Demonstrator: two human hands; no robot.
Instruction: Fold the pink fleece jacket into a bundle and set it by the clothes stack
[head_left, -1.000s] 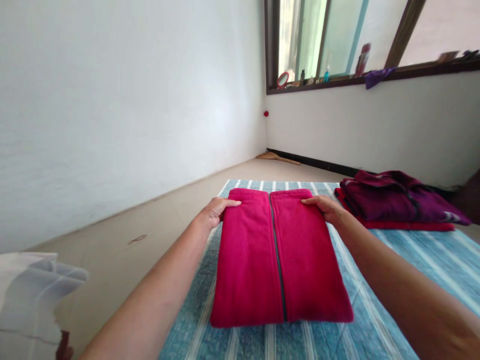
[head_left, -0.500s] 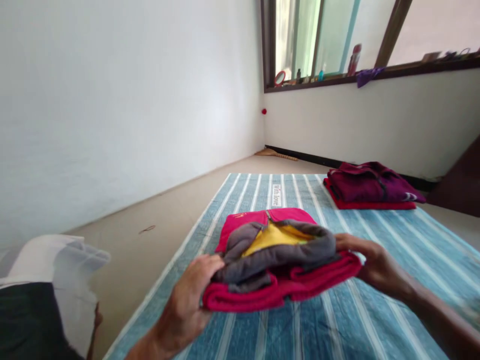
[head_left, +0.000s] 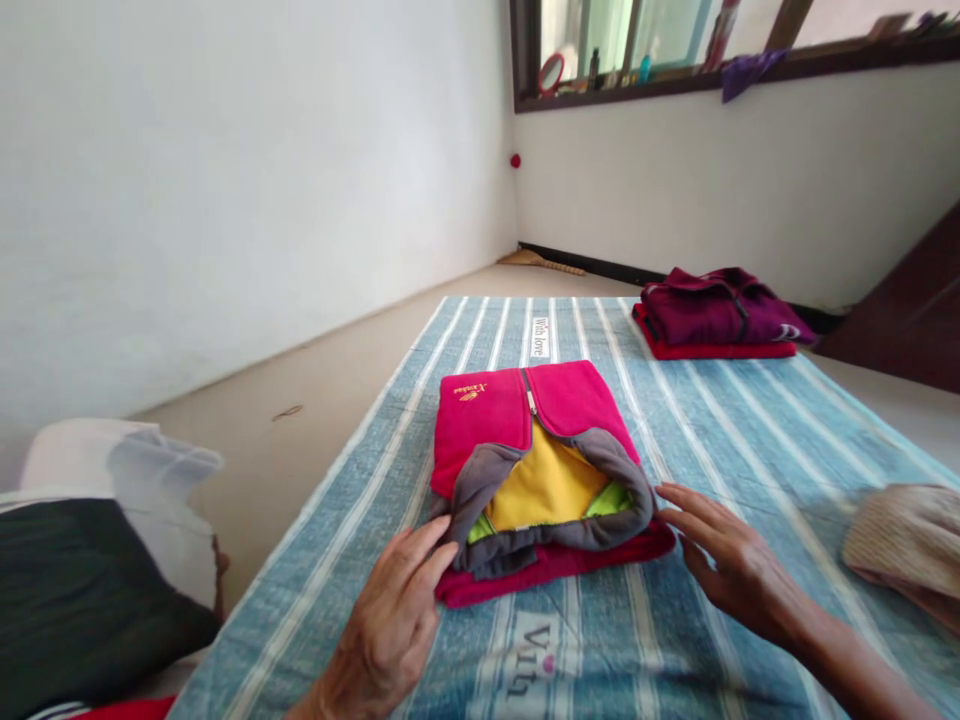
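Both hands are open and resting lightly, fingers extended. The left hand has its fingertips on the near left corner of the folded magenta jacket, beside the grey collar; the right hand has its fingertips at the jacket's right edge, near the other side of the collar. Half a second ago both hands gripped the jacket by its near corners, and a second ago they pinched its far edge, with the collar out of sight.

The jacket now lies flat near the middle of the blue striped sheet, closer to its left edge than to its right. Its collar opens toward the person, showing yellow lining and lime green patches; the zip pull and gold lettering on the front have come plainly into view.

Beyond it, a "With love" label shows near the sheet's far edge. At the far right corner, a purple garment lies on a folded red one, in the same place as before. By the right edge, a beige textured cloth has entered the view. Off the left edge are a dark green cloth and a white bundle. The window sill sits higher in the view than before.
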